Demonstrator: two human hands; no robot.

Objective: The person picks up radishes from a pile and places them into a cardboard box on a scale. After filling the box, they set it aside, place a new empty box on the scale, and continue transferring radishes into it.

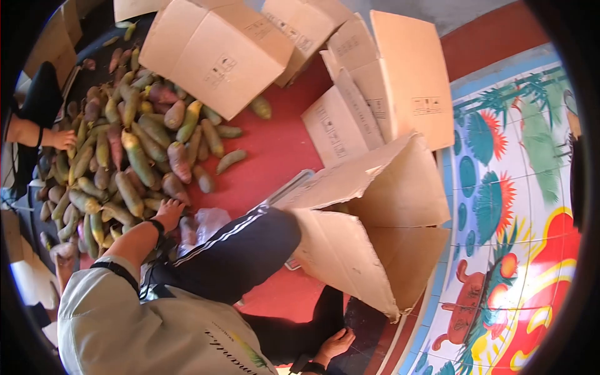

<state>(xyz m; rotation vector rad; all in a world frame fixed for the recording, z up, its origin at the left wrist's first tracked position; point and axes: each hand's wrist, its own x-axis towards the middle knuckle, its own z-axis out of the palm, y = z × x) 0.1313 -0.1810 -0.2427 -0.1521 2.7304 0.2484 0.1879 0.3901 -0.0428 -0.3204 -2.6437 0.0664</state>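
Observation:
My left hand, with a dark band at the wrist, reaches onto the near edge of a large heap of long green and reddish-purple vegetables that look like radishes. Its fingers are spread loosely over them, and nothing is lifted. A reddish one lies just beyond the fingertips. Crumpled clear plastic is to the right of this hand. Low down in view, my right hand rests beside my dark-clothed lower leg, fingers loosely extended and no object in them.
An open cardboard box stands right of my striped trouser leg. Several more cartons are behind, over the red floor. A co-worker's hand touches the heap's left side. Painted tiles cover the right side.

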